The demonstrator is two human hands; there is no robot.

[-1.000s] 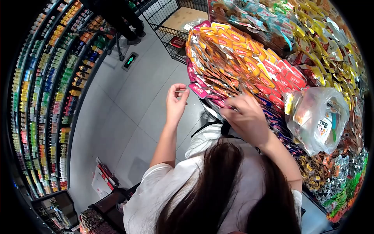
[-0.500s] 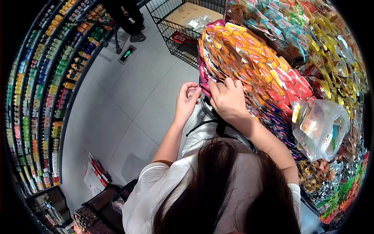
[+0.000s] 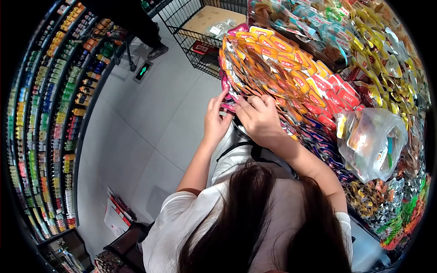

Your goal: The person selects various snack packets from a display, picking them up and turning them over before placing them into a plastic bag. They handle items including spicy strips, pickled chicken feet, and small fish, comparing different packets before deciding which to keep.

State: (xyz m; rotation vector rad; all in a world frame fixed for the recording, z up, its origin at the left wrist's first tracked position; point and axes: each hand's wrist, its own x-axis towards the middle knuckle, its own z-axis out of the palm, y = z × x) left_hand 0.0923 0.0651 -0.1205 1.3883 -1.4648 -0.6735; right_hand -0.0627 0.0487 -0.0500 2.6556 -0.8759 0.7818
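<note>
Along the near-left edge of a display of orange snack packets [image 3: 284, 63] runs a column of pink snack packets [image 3: 228, 107]. My left hand [image 3: 216, 120] reaches to this edge, its index finger along the pink packets and its thumb below, with a packet end between them. Just to the right, my right hand [image 3: 258, 119] has its thumb and index finger closed at the same pink packets, the other fingers curled over the orange ones. The exact contact under the right fingertips is partly hidden.
Red packets [image 3: 339, 93] and a clear plastic bag [image 3: 373, 144] lie to the right. A black wire rack [image 3: 186, 34] stands ahead. Drink shelves [image 3: 59, 113] line the left side beyond the tiled floor [image 3: 157, 123]. A person's leg [image 3: 148, 34] shows at the upper left.
My left hand has moved from beside the display up to the pink packets, its fingers spreading from a curl. My right hand has shifted slightly left. The view has shifted a little.
</note>
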